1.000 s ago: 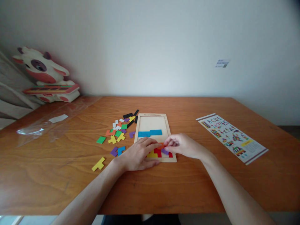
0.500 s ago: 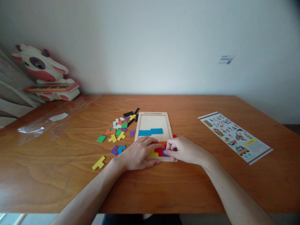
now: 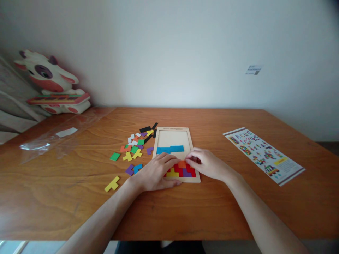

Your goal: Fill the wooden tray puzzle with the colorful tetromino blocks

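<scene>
A pale wooden puzzle board [image 3: 173, 129] with a raised frame lies in front of me. Blue pieces [image 3: 177, 148] sit across its middle. In its lower part are a yellow piece [image 3: 172, 173], a purple piece [image 3: 186, 173], an orange piece [image 3: 182, 164] and red pieces around them. My left hand [image 3: 161, 171] lies over the board's lower left, fingers stretched out, covering part of the pieces. My right hand [image 3: 205, 163] is at the right edge, thumb and index finger brought together beside the orange piece. Anything between those fingertips is hidden.
Left of the board lie loose puzzle pieces [image 3: 137, 153] in several colours, with a yellow piece [image 3: 112, 183] nearest me. A printed pattern sheet [image 3: 265, 155] lies on the right. A clear plastic bag [image 3: 42, 144] and a cow-shaped toy keyboard [image 3: 58, 98] stand at the left.
My right hand has moved up and slightly right from the purple piece, uncovering red at the lower right corner. The red piece seen past the right edge no longer shows. My left hand stays put.
</scene>
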Action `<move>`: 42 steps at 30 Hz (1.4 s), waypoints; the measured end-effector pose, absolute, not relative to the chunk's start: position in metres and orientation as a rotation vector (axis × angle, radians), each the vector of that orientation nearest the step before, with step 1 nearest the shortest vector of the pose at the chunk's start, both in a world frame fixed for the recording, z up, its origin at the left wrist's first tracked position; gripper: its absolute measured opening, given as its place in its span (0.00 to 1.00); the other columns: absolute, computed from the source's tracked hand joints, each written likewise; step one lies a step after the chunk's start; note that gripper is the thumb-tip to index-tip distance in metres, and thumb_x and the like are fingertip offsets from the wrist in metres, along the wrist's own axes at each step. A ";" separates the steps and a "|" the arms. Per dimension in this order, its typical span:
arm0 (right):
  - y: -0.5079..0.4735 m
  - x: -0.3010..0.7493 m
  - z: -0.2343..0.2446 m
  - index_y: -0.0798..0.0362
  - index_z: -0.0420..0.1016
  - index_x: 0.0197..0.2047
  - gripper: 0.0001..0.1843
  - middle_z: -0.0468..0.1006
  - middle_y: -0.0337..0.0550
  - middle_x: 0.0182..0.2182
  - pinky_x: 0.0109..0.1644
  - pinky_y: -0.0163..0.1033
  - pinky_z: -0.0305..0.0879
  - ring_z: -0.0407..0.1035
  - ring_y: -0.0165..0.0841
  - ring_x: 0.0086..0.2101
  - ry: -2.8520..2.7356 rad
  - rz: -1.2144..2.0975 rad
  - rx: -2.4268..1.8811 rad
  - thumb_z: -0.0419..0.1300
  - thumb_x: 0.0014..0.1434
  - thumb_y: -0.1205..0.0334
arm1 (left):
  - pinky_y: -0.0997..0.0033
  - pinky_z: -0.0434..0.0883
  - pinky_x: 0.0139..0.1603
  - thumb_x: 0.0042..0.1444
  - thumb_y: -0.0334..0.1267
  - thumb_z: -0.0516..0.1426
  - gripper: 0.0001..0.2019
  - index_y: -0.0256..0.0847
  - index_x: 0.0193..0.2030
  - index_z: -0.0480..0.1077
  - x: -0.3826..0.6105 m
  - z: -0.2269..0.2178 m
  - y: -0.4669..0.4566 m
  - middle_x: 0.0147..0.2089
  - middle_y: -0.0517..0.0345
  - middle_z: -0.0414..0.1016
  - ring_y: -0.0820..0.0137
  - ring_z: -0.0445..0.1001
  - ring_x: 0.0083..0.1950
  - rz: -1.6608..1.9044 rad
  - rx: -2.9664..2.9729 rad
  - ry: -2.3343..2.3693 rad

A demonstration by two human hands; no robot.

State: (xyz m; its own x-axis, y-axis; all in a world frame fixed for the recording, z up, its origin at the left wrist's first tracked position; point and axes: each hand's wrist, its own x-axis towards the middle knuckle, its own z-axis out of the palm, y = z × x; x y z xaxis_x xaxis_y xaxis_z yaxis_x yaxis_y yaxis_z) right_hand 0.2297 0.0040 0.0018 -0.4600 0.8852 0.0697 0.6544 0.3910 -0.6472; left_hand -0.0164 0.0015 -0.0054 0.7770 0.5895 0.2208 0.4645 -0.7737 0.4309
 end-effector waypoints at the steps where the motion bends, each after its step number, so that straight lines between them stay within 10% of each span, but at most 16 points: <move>1: 0.004 0.229 0.002 0.51 0.78 0.38 0.09 0.77 0.43 0.35 0.38 0.38 0.67 0.72 0.33 0.33 -2.252 0.778 -1.327 0.56 0.65 0.61 | 0.53 0.69 0.62 0.57 0.52 0.62 0.29 0.39 0.61 0.66 -0.017 -0.005 0.002 0.58 0.45 0.72 0.55 0.70 0.59 0.495 2.621 0.791; 10: 0.006 0.223 -0.007 0.52 0.75 0.34 0.11 0.76 0.41 0.31 0.35 0.36 0.61 0.69 0.31 0.30 -2.233 0.563 -1.297 0.55 0.67 0.61 | 0.54 0.69 0.60 0.54 0.56 0.63 0.33 0.39 0.61 0.66 -0.020 -0.001 0.003 0.58 0.46 0.73 0.56 0.71 0.58 0.566 2.638 0.771; 21: 0.022 0.236 -0.025 0.51 0.71 0.38 0.13 0.76 0.44 0.31 0.36 0.39 0.63 0.69 0.35 0.31 -1.935 0.413 -1.403 0.51 0.68 0.55 | 0.57 0.73 0.51 0.65 0.38 0.54 0.10 0.42 0.48 0.75 -0.065 0.004 0.036 0.46 0.50 0.78 0.59 0.75 0.49 0.741 2.955 1.317; 33: 0.026 0.238 -0.035 0.51 0.72 0.40 0.17 0.80 0.46 0.34 0.37 0.42 0.65 0.73 0.39 0.32 -1.899 0.429 -1.467 0.49 0.68 0.49 | 0.59 0.74 0.42 0.68 0.42 0.48 0.15 0.40 0.48 0.74 -0.107 0.007 0.044 0.46 0.48 0.78 0.54 0.76 0.48 0.543 2.528 2.246; 42: 0.029 0.241 -0.040 0.51 0.72 0.41 0.17 0.80 0.46 0.35 0.39 0.42 0.66 0.73 0.39 0.34 -1.897 0.457 -1.459 0.48 0.69 0.48 | 0.58 0.73 0.49 0.67 0.49 0.49 0.19 0.40 0.47 0.75 -0.125 -0.005 0.055 0.46 0.48 0.78 0.56 0.76 0.48 0.555 2.486 2.063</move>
State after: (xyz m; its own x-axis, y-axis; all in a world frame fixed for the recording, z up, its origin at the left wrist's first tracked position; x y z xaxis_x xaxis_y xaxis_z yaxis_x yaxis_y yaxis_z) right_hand 0.2406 0.0285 -0.0401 -0.1299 0.9428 0.3069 0.6998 0.3064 -0.6453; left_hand -0.1247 0.0547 -0.0045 0.1544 0.9271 0.3415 0.9733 -0.2022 0.1088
